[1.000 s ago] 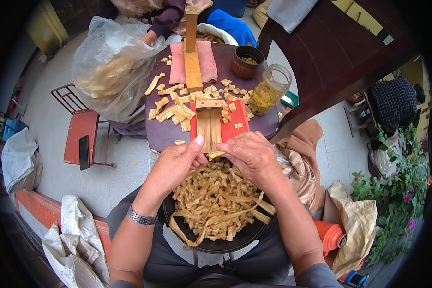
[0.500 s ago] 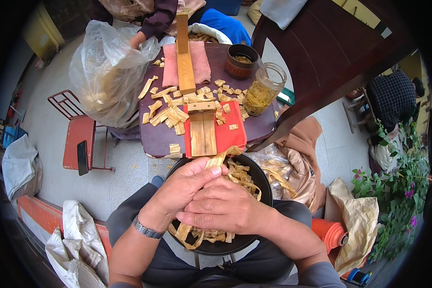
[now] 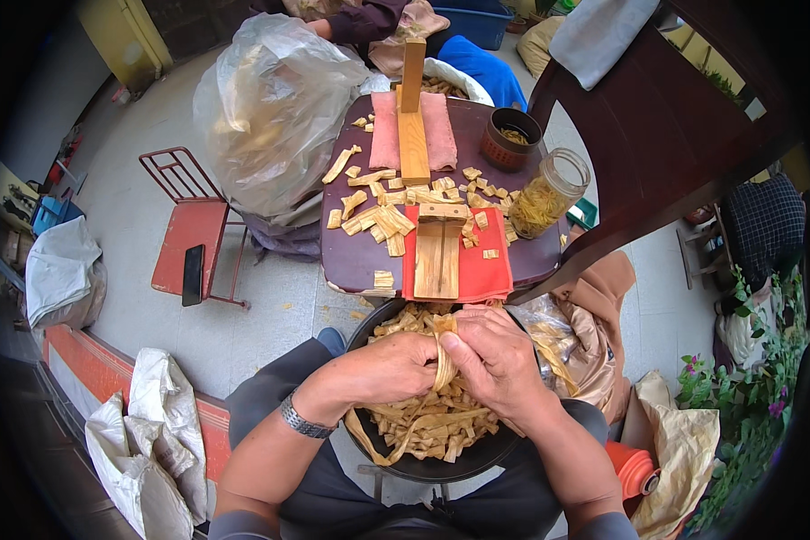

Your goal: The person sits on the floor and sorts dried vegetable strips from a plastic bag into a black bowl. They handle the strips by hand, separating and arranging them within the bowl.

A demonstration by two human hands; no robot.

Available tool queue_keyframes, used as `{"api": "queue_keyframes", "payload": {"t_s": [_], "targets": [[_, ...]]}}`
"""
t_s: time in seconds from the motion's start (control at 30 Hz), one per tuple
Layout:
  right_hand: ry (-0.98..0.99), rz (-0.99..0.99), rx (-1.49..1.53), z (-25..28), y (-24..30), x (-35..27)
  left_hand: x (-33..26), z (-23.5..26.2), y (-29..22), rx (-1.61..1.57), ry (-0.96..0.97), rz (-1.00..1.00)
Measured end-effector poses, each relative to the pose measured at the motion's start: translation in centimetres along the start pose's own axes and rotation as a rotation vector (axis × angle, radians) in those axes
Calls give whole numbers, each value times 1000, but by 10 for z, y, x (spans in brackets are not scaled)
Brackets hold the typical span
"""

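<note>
My left hand [image 3: 398, 367] and my right hand [image 3: 497, 355] pinch a flat, tan, fibrous strip [image 3: 445, 364] between them, its upper end folded over. Below them, a black basin [image 3: 463, 471] between my knees holds many similar strips and short pieces [image 3: 423, 430]. Just beyond my hands, a wooden block with a slotted top [image 3: 437, 261] stands on a red cloth [image 3: 486, 270] at the near edge of the dark table [image 3: 358, 259]. Cut pieces [image 3: 378, 220] lie around it. Behind, an L-shaped wooden piece [image 3: 412, 148] rests on a pink cloth [image 3: 441, 135].
A glass jar [image 3: 549, 193] and a dark pot [image 3: 510, 139] stand at the table's right, beside a wooden chair [image 3: 639, 153]. Across the table, a co-worker's sleeve [image 3: 364, 20] shows behind a clear plastic bag [image 3: 270, 117]. At left, a phone [image 3: 192, 274] lies on a red chair [image 3: 178, 238].
My hands, stacked together before, have moved apart and rightward, with the strip stretched between them. More of the basin's contents shows. The whole view has shifted, moving the table rightward in the picture.
</note>
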State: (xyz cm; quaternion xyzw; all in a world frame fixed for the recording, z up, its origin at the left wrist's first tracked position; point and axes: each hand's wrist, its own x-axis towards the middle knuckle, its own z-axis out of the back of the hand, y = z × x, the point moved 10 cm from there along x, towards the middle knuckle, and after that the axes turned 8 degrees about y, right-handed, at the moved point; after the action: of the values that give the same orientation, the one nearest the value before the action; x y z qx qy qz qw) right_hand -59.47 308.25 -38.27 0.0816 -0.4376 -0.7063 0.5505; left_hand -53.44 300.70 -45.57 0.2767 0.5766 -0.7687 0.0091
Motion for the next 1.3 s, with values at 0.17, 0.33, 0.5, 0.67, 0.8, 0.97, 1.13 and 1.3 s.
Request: {"api": "queue_keyframes", "payload": {"t_s": [0.17,0.33,0.5,0.67,0.8,0.97,1.13,1.3], "targets": [[174,-340,78,-16,-38,-6,-15,22,-13,258,-334,-268],[320,-687,504,-49,-101,-46,-18,28,-10,215,-511,-228],[442,-975,1176,-80,-89,-66,-8,9,-1,253,-422,-291],[488,-947,965,-67,-88,-61,-11,14,1,249,-501,-241],[265,-608,629,-40,-86,-34,1,10,19,-339,-289,-26],[206,-410,340,-16,-50,-5,1,5,38,-1017,-169,-222],[266,-559,646,-38,-78,-23,-7,26,29,-410,-474,-66],[284,-766,1013,-48,-85,-33,-16,27,15,-261,-604,-159]]}}
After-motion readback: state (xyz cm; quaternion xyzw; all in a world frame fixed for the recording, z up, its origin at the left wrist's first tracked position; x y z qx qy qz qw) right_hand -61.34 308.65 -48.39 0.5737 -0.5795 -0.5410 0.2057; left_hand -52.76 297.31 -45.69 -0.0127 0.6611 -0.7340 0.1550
